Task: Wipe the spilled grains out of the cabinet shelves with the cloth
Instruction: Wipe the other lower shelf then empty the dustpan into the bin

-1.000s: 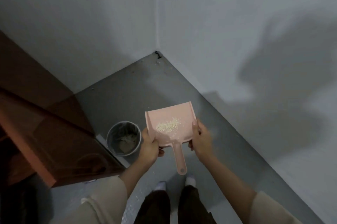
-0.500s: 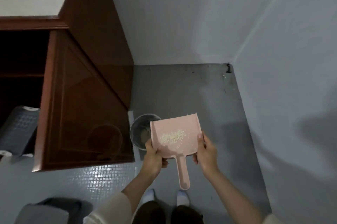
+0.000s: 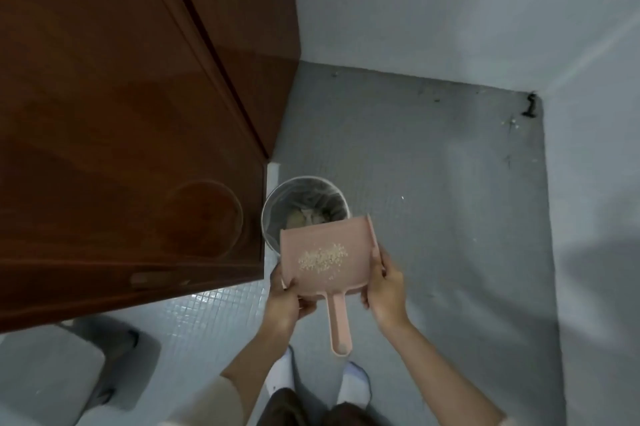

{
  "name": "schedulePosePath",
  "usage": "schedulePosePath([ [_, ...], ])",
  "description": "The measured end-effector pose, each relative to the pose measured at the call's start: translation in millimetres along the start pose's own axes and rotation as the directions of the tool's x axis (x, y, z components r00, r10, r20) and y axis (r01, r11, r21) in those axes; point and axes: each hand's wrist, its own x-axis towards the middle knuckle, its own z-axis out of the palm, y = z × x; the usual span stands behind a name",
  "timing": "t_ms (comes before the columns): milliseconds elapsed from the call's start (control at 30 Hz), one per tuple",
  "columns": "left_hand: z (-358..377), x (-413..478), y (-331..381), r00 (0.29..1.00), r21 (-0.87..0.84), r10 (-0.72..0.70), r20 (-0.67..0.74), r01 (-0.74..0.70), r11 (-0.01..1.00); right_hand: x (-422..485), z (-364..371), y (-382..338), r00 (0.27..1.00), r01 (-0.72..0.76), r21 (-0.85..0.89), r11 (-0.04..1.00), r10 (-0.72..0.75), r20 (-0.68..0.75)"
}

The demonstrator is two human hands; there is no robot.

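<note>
grains point(image 3: 322, 258) on dustpan point(image 3: 349, 242) | bin point(image 3: 273, 203) behind | cabinet door point(image 3: 121, 120) left

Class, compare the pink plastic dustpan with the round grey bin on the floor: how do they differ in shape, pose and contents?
The pink plastic dustpan is flat and rectangular; the round grey bin is a deep cylinder. The dustpan is held up by the left hand and right hand; the bin stands on the floor. The dustpan carries scattered pale grains; the bin, crumpled waste. Both hold debris.
</note>
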Motion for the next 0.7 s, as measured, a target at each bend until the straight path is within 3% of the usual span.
schedulePosePath([
  [300,2,65,3,0.992,-0.133,-0.103,-0.073,0.093,0.987,53,29,-3,0.985,-0.063,-0.099,0.993,0.078,0.155],
  [533,9,86,10,0.972,-0.201,-0.225,-0.069,0.207,0.957,91,49,-9,0.966,-0.217,-0.381,0.899,0.255,0.050],
  [700,3,94,15,0.956,-0.185,-0.281,-0.079,0.263,0.947,98,58,-13,0.940,-0.312,-0.384,0.869,0.340,0.006],
])
